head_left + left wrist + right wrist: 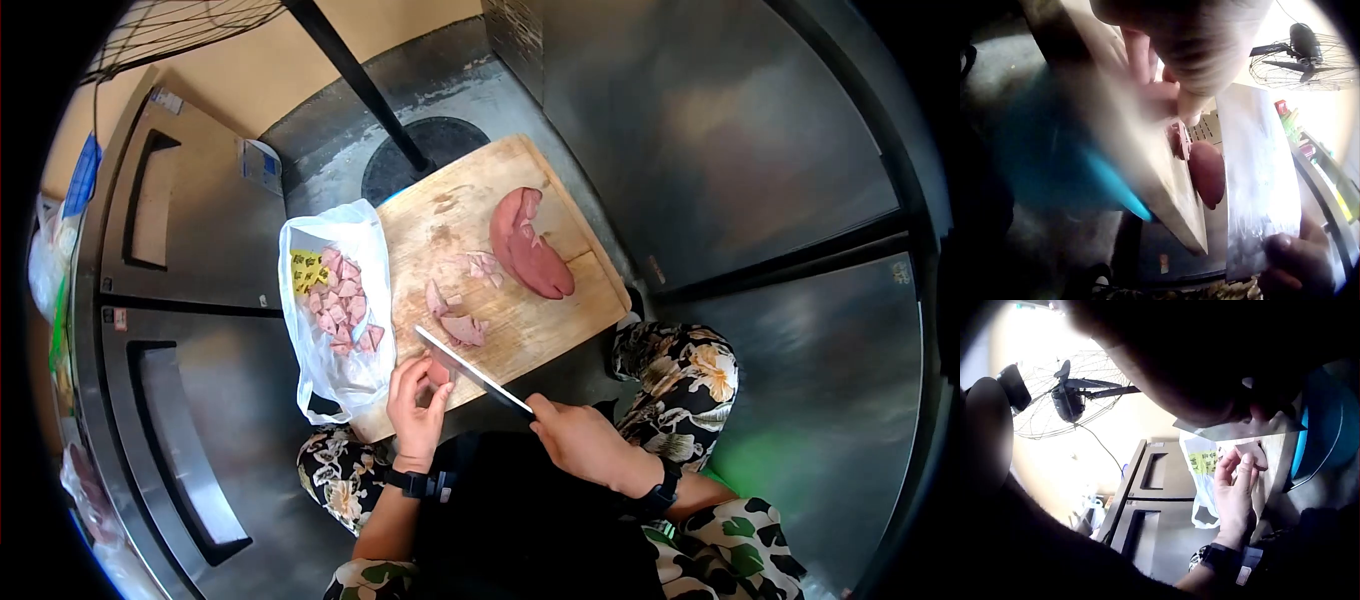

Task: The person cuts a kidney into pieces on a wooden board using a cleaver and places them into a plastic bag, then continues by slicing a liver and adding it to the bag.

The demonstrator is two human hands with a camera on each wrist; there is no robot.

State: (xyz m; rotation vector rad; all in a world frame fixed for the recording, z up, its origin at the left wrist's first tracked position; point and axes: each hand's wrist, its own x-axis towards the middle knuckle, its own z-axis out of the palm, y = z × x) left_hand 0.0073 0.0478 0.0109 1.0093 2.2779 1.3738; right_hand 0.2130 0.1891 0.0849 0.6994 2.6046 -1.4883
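Knife: handle mostly buried in the right hand!
Meat piece: partly covered by the left hand.
Cutting board: smearing into blur, left wrist view.
Fan: clipped at that view's right edge.
Yellow label: lettering too small.

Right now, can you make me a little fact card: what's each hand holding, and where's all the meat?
left hand: the left hand pinches a piece of meat
right hand: the right hand grips a cleaver
cleaver blade: close to the left fingers
on the wooden cutting board: small cut pieces and one big curved piece of meat; board
in the white plastic bag: pink meat chunks; bag
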